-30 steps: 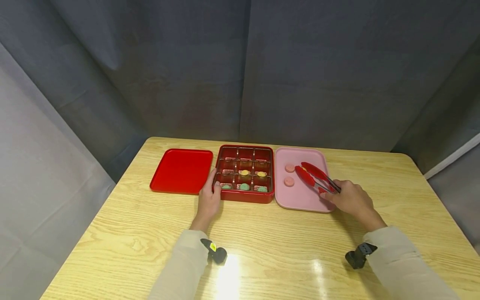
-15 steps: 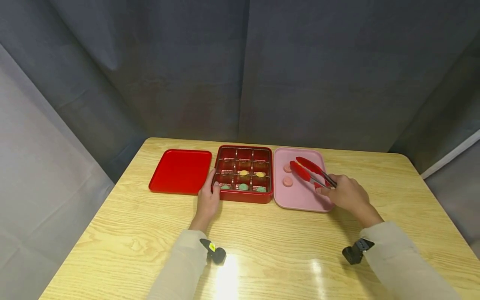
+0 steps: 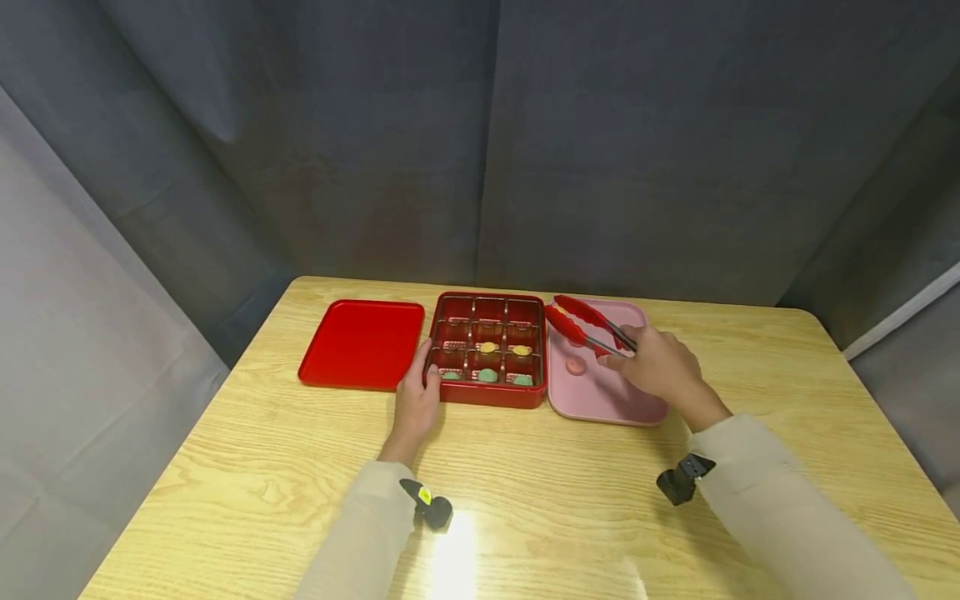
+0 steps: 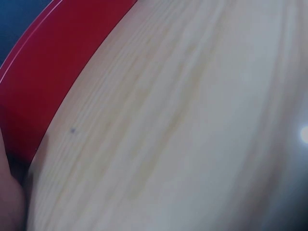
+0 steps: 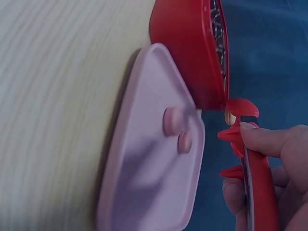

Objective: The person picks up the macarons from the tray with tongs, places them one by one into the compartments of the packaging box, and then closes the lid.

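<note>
My right hand (image 3: 663,368) grips red-tipped tongs (image 3: 588,321) over the pink tray (image 3: 607,408). A yellow macaron (image 5: 230,117) sits between the tong tips, which are at the right rim of the red box (image 3: 487,395). My left hand (image 3: 417,404) holds the box at its near left corner, thumb at the front and fingers along the left side. Two yellow macarons (image 3: 488,347) lie in the box's middle row and three green macarons (image 3: 487,376) in its near row. On the tray lie two pink macarons (image 3: 576,367), one partly behind the tongs in the head view.
A flat red lid (image 3: 363,343) lies left of the box. All of this stands near the back edge of the wooden table (image 3: 517,492), with a dark curtain (image 3: 600,167) behind. The tray sits right beside the box.
My right hand has carried the tongs with the yellow macaron left and away from me, from over the tray to the box's right rim. My left hand has stayed on the box.
</note>
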Motion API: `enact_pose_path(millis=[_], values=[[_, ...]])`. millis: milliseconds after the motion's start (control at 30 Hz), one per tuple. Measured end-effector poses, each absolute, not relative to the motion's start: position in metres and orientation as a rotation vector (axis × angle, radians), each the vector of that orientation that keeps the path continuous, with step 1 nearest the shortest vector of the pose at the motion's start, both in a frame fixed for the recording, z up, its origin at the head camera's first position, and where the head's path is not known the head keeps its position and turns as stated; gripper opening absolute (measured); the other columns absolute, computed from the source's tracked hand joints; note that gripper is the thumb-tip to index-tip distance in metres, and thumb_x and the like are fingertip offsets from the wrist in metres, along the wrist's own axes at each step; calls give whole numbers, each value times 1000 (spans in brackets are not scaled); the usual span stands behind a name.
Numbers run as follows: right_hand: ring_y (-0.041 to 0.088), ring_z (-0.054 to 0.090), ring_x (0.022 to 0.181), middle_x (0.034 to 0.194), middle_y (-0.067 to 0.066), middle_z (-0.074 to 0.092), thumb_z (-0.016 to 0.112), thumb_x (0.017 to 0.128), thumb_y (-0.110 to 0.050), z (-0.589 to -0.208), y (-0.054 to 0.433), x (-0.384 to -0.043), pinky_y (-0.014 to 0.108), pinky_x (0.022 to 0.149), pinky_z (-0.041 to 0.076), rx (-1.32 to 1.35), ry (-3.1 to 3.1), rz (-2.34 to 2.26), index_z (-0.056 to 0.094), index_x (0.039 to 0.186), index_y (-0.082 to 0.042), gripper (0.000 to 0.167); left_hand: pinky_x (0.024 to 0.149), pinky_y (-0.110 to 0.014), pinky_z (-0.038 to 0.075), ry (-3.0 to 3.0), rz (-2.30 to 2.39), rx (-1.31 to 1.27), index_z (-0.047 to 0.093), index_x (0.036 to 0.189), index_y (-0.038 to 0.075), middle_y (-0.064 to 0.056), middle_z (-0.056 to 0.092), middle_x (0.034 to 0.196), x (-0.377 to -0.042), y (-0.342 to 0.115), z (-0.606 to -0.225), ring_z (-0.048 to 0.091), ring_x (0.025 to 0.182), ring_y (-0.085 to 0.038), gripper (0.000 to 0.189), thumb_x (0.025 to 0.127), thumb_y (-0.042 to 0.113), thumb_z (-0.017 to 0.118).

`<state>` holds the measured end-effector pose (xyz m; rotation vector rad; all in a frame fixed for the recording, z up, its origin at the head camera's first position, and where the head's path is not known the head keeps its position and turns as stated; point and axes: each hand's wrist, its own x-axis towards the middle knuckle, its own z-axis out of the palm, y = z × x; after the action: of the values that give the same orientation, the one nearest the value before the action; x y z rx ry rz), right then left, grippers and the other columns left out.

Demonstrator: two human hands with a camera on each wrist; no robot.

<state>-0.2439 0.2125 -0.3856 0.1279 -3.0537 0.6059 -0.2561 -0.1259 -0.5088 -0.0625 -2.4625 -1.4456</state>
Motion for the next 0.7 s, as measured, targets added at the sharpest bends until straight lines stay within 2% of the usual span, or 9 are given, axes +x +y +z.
enact_pose_path(millis=[233, 400, 533, 700], values=[[18, 36, 56, 60, 1, 37, 70, 81, -35, -380, 189, -252, 31, 47, 25, 228, -3030, 603, 52, 78, -13, 29, 107, -50, 33, -2460, -1456, -68, 32, 147, 29, -4, 40, 148, -255, -126, -508, 38, 134, -27, 49, 99, 22, 41], [19, 39, 57, 60, 0, 39, 71, 80, -37, -378, 174, -255, 30, 46, 26, 275, -3021, 591, 51, 76, -14, 31, 108, -49, 33, -2461, -1455, -61, 32, 147, 30, -4, 39, 148, -256, -126, -508, 38, 135, -27, 50, 99, 20, 42], [19, 45, 58, 58, -3, 50, 72, 80, -35, -378, 164, -255, 31, 47, 30, 342, -3004, 578, 53, 76, -14, 29, 107, -49, 33, -2459, -1458, -60, 32, 147, 29, -4, 40, 147, -256, -126, -508, 39, 134, -27, 50, 99, 20, 41], [20, 43, 58, 61, 0, 46, 72, 80, -35, -377, 149, -254, 31, 47, 30, 355, -3031, 573, 53, 79, -14, 29, 107, -50, 34, -2463, -1453, -63, 32, 147, 29, -5, 40, 147, -255, -126, -508, 39, 133, -28, 49, 99, 23, 40]])
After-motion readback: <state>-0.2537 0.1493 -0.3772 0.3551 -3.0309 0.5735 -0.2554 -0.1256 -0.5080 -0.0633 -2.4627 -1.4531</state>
